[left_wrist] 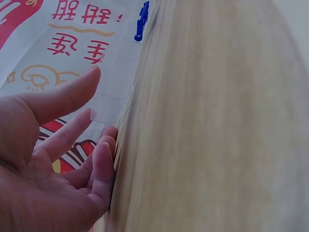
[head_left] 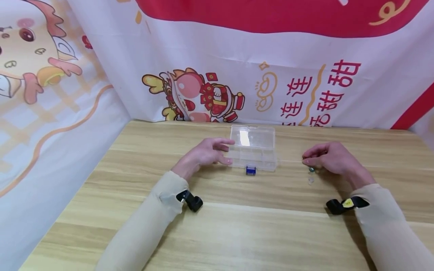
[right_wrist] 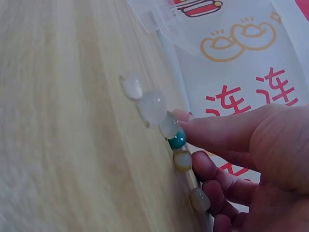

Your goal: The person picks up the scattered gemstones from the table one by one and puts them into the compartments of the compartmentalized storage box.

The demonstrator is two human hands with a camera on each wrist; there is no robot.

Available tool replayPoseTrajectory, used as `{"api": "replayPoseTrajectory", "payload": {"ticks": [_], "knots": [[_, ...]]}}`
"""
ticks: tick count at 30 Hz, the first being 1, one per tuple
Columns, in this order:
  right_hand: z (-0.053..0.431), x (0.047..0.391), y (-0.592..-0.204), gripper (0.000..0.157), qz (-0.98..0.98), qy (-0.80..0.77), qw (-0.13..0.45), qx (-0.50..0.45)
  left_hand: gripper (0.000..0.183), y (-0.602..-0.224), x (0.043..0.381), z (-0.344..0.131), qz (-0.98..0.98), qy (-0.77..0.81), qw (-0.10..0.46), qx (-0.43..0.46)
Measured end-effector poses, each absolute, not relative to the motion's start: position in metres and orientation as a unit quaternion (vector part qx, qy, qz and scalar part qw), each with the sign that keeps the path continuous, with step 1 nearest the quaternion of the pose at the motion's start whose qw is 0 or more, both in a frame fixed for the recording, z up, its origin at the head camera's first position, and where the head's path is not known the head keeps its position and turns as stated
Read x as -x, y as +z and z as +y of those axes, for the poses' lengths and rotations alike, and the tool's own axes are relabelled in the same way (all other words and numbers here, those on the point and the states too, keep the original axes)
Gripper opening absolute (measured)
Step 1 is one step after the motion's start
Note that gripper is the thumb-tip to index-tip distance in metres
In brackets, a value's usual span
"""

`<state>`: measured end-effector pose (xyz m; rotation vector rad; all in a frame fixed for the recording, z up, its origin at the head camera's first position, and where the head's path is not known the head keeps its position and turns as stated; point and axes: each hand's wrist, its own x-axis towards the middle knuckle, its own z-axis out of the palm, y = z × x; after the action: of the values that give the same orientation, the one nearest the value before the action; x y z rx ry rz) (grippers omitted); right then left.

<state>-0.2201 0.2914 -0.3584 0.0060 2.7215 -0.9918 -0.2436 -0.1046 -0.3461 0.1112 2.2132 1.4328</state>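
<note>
Right hand (head_left: 331, 158): grip nearly closed, thumb and fingertips drawn in at the small stones (right_wrist: 177, 139); whether one is pinched cannot be told. Left hand (head_left: 204, 152): fingers spread, nothing held, placed at the left end of the clear box (head_left: 251, 158). About six stones are lined up roughly on the desk (head_left: 217, 233), right of the box, well apart from it. Lid (head_left: 262, 137) already opened on the far side. Blue piece (head_left: 250, 171) seen at the near edge, attachment unclear. Judged early: box opened, stones outside seemingly left to be handled.
</note>
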Motion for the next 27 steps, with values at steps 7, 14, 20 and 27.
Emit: {"api": "replayPoseTrajectory", "payload": {"ticks": [7, 14, 20, 27], "knots": [[0.288, 0.220, -0.358, 0.032, 0.934, -0.336, 0.123, -0.008, 0.067, -0.347, 0.243, -0.103, 0.814, 0.522, 0.249, -0.042], [0.282, 0.219, -0.357, 0.032, 0.937, -0.330, 0.111, -0.012, 0.067, -0.347, 0.240, -0.103, 0.816, 0.521, 0.246, -0.041], [0.272, 0.218, -0.353, 0.033, 0.935, -0.339, 0.101, -0.011, 0.067, -0.349, 0.240, -0.104, 0.820, 0.517, 0.242, -0.043], [0.263, 0.217, -0.351, 0.032, 0.937, -0.345, 0.061, 0.011, 0.067, -0.347, 0.240, -0.102, 0.823, 0.513, 0.238, -0.049]]}}
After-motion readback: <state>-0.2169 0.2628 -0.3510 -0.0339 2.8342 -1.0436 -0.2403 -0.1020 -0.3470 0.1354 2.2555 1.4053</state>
